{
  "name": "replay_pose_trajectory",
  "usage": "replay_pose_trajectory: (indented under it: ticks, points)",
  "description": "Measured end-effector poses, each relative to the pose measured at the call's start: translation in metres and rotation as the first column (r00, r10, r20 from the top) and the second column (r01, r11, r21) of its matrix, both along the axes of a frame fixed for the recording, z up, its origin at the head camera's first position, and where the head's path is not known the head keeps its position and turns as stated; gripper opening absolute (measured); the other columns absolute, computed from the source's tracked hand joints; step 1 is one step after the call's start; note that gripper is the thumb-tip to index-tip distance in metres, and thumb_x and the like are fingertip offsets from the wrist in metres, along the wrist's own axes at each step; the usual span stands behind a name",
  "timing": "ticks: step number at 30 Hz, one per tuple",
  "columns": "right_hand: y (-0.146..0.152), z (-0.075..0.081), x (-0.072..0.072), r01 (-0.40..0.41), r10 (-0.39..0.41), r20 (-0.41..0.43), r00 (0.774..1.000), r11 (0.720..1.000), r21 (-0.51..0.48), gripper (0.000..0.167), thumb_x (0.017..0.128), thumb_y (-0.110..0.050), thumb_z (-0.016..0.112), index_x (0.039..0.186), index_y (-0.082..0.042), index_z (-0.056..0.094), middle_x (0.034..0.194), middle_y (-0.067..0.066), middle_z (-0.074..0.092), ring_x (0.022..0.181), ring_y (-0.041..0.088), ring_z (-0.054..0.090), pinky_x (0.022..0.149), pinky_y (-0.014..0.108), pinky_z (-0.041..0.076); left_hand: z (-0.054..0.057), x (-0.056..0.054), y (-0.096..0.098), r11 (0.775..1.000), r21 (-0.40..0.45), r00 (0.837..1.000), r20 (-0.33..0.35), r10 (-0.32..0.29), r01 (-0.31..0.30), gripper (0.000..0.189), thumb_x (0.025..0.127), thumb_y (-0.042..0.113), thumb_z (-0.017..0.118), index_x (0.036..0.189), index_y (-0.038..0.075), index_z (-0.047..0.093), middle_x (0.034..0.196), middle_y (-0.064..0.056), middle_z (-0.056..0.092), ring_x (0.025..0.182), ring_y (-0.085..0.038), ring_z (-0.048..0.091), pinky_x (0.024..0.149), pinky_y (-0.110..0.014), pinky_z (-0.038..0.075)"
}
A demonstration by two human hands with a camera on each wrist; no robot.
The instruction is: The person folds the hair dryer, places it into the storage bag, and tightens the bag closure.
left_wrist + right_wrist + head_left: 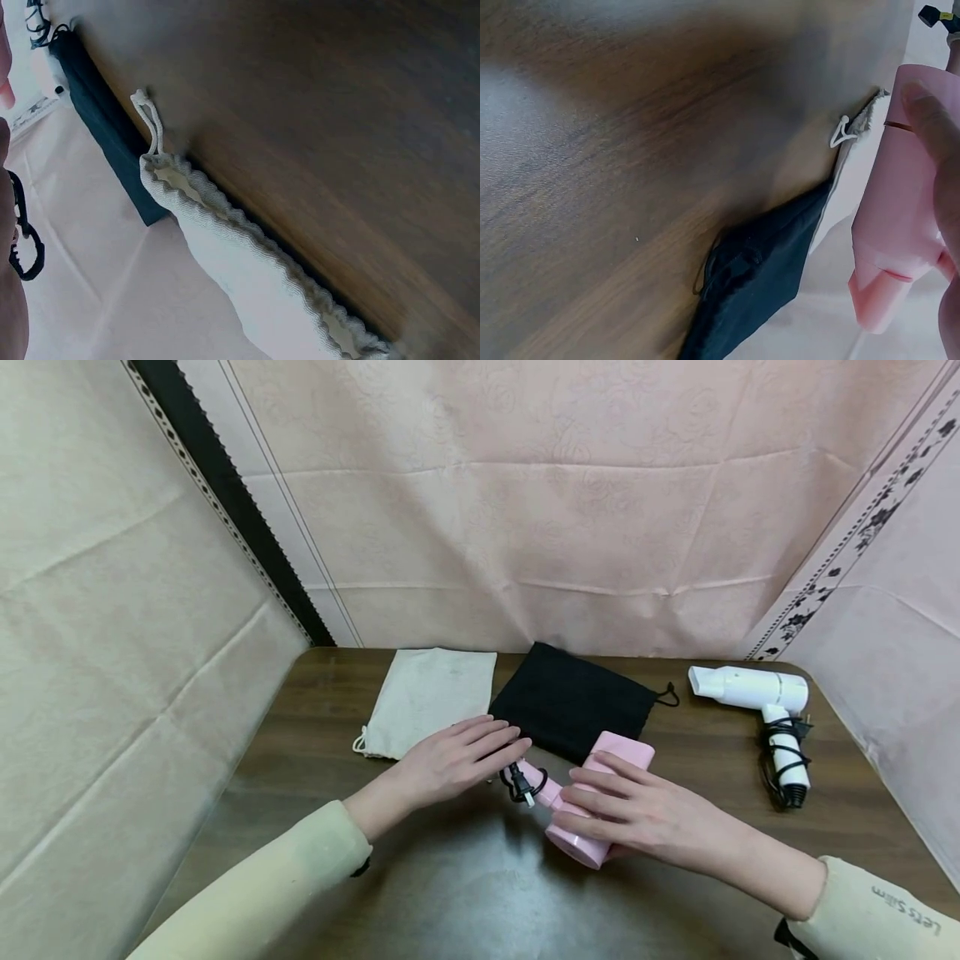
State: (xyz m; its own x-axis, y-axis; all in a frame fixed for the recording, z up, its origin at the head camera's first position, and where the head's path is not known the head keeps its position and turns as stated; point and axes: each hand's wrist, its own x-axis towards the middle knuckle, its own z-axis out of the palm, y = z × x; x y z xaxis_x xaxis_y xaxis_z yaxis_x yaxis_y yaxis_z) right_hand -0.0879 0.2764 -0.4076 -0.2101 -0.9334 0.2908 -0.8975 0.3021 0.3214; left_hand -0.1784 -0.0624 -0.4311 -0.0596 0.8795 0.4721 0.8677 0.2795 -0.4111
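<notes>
A pink hair dryer (615, 750) is held between both hands above the wooden table. My right hand (637, 814) grips its barrel from the right, the thumb lying along the pink body (900, 202) in the right wrist view. My left hand (457, 756) holds the end of the handle, its fingers reaching over it and its thumb hidden in the head view. A black cord with a plug (519, 785) is wound round the handle, close to the left fingertips. Just beyond the dryer lies a flat black drawstring bag (570, 697); to its left is a white drawstring bag (442, 689).
A white hair dryer (757, 689) with its black cord wrapped round the handle lies at the right of the brown table (315, 777). Pale cloth (562, 543) hangs behind the table and on both sides.
</notes>
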Motion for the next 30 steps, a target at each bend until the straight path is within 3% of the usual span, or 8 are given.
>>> replay_pose_trajectory:
  ticks: [3, 8, 10, 13, 18, 25, 30]
  points:
    - [-0.001, -0.002, 0.000, -0.026, 0.026, -0.019, 0.999, 1.000, 0.000, 0.066, 0.093, -0.029, 0.068, 0.156, -0.018, 0.054, 0.154, 0.005, 0.058, 0.141, 0.029, 0.055, 0.121, 0.053, 0.040, -0.002, 0.002, -0.003, 1.000, -0.013, 1.000, 0.008, -0.014, 0.014, 0.042, 0.115, 0.002, 0.037, 0.152, 0.005, 0.056, 0.146, -0.013, 0.065, 0.134, -0.027, 0.064, 0.118, -0.041, 0.046]
    - [0.000, -0.011, 0.001, -0.056, 0.056, -0.042, 0.998, 0.998, -0.001, 0.088, 0.076, -0.033, 0.091, 0.154, -0.017, 0.055, 0.153, 0.006, 0.058, 0.139, 0.029, 0.056, 0.132, 0.052, 0.019, -0.005, 0.008, -0.009, 0.997, -0.072, 1.000, 0.019, -0.023, 0.024, 0.045, 0.116, 0.004, 0.030, 0.153, 0.005, 0.055, 0.151, -0.014, 0.061, 0.139, -0.027, 0.060, 0.119, -0.041, 0.046]
    - [-0.001, -0.013, 0.002, -0.057, 0.057, -0.040, 0.998, 0.998, 0.002, 0.094, 0.072, -0.036, 0.095, 0.155, -0.018, 0.054, 0.153, 0.005, 0.058, 0.139, 0.029, 0.056, 0.132, 0.052, 0.018, -0.006, 0.011, -0.012, 0.995, -0.102, 1.000, 0.019, -0.013, 0.014, 0.046, 0.117, 0.005, 0.028, 0.154, 0.006, 0.055, 0.153, -0.014, 0.060, 0.141, -0.026, 0.059, 0.119, -0.040, 0.045]
    - [-0.004, -0.013, 0.004, -0.057, 0.058, -0.048, 0.997, 0.998, 0.016, 0.095, 0.072, -0.037, 0.094, 0.156, -0.018, 0.053, 0.154, 0.005, 0.057, 0.139, 0.028, 0.056, 0.128, 0.052, 0.029, -0.007, 0.014, -0.015, 0.992, -0.128, 1.000, -0.002, -0.002, 0.002, 0.046, 0.116, 0.004, 0.028, 0.153, 0.005, 0.055, 0.152, -0.014, 0.061, 0.140, -0.026, 0.059, 0.119, -0.038, 0.045]
    - [-0.011, -0.010, 0.005, -0.068, 0.072, -0.081, 0.994, 0.996, 0.057, 0.077, 0.083, -0.032, 0.080, 0.154, -0.020, 0.055, 0.152, 0.003, 0.059, 0.137, 0.026, 0.058, 0.113, 0.052, 0.048, -0.009, 0.016, -0.018, 0.994, -0.107, 0.999, -0.035, -0.036, 0.032, 0.041, 0.114, 0.003, 0.036, 0.147, 0.003, 0.060, 0.148, -0.015, 0.063, 0.137, -0.028, 0.062, 0.116, -0.038, 0.048]
    - [-0.021, -0.003, 0.007, -0.084, 0.093, -0.079, 0.993, 0.991, 0.106, 0.048, 0.106, -0.012, 0.045, 0.152, -0.020, 0.056, 0.147, 0.002, 0.061, 0.135, 0.026, 0.060, 0.113, 0.054, 0.050, -0.010, 0.012, -0.024, 0.994, -0.076, 0.991, -0.101, -0.089, 0.081, 0.041, 0.114, 0.000, 0.035, 0.144, 0.004, 0.062, 0.148, -0.015, 0.063, 0.136, -0.030, 0.062, 0.113, -0.041, 0.051]
    - [-0.025, 0.001, 0.007, -0.089, 0.107, -0.154, 0.982, 0.988, 0.123, 0.057, 0.113, -0.001, 0.017, 0.149, -0.019, 0.057, 0.143, 0.002, 0.063, 0.131, 0.026, 0.062, 0.111, 0.053, 0.051, -0.005, 0.007, -0.025, 0.992, -0.082, 0.979, -0.172, -0.113, 0.100, 0.040, 0.112, -0.002, 0.040, 0.144, 0.004, 0.063, 0.147, -0.015, 0.063, 0.137, -0.032, 0.062, 0.114, -0.042, 0.051]
